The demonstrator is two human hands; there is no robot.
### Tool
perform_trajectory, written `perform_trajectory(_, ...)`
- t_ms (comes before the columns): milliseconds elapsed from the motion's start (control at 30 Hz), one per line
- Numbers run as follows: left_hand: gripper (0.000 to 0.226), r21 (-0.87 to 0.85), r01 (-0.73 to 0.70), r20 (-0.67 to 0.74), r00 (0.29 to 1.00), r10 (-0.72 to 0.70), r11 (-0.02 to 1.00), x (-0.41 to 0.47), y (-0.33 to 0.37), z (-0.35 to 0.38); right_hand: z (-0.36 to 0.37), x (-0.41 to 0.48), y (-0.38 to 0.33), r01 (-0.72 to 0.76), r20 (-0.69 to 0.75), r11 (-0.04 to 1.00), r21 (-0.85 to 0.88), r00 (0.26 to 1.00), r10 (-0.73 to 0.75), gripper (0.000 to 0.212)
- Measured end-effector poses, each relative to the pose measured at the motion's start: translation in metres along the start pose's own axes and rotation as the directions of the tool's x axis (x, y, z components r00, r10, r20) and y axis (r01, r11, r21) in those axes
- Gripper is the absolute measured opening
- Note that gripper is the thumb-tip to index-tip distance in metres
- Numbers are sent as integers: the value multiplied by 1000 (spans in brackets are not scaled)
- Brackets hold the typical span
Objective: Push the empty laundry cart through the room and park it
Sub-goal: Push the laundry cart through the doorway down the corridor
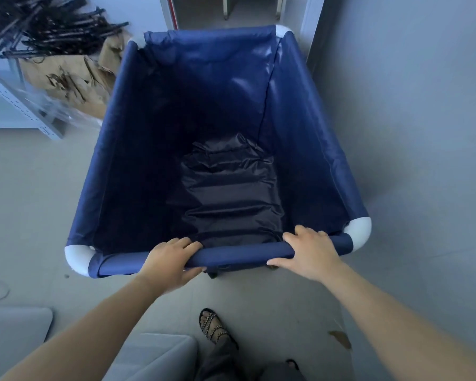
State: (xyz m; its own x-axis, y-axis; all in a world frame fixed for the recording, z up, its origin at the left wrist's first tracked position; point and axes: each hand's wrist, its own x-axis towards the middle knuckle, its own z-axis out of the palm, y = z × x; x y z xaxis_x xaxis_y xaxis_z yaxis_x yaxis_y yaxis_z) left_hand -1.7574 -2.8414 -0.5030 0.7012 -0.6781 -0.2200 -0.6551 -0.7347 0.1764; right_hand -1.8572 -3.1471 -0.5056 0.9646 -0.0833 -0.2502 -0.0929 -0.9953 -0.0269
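The laundry cart (311,149) is a deep blue fabric bin on a frame with white corner joints, filling the middle of the view. Its inside holds nothing but wrinkled dark lining at the bottom. My left hand (171,261) grips the near rim bar left of centre, fingers curled over the top. My right hand (311,254) grips the same bar right of centre. The cart's far end points at a doorway (239,12).
A grey metal shelf (25,105) with black hangers and brown paper stands at the left, close to the cart's far left corner. A wall (410,78) runs along the right side. Grey cushions (14,325) lie at bottom left. My sandalled foot (215,325) is behind the cart.
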Motion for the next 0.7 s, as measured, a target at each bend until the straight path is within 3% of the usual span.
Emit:
perform_trajectory(200,48,-29,112,43,993,-111,993,-3,9,-4,-5,1,2,12,33,1000,7,999,-12,71)
perform_trajectory(600,54,-276,34,136,991,4,961,-35,62,2,1,-44,86,-31,60,997,-75,998,35,77)
perform_trajectory(700,54,-267,0,112,993,31,964,-32,97,10,-2,-58,111,-49,78,997,-61,996,54,74)
